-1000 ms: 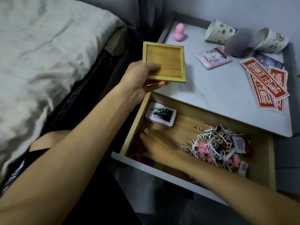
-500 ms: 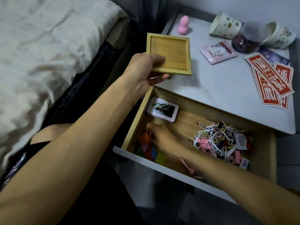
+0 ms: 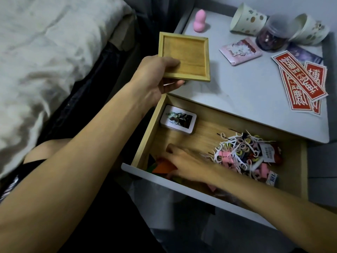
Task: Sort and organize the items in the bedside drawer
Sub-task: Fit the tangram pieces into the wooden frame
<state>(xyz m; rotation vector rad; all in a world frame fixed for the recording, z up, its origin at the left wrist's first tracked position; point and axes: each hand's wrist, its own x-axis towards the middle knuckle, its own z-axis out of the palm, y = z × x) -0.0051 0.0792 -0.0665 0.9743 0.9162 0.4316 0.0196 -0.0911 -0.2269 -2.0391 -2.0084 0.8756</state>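
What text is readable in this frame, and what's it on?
None reads cleanly.
On the red strips: big white Chinese-style characters, turned sideways, too stylised to read.
On the white tag in the drawer: dark print, too small.
On the blue and white packet by the drawer's front: blurred marks.
On the pink packet, tin, cups: pictures or patterns only, no words seen.
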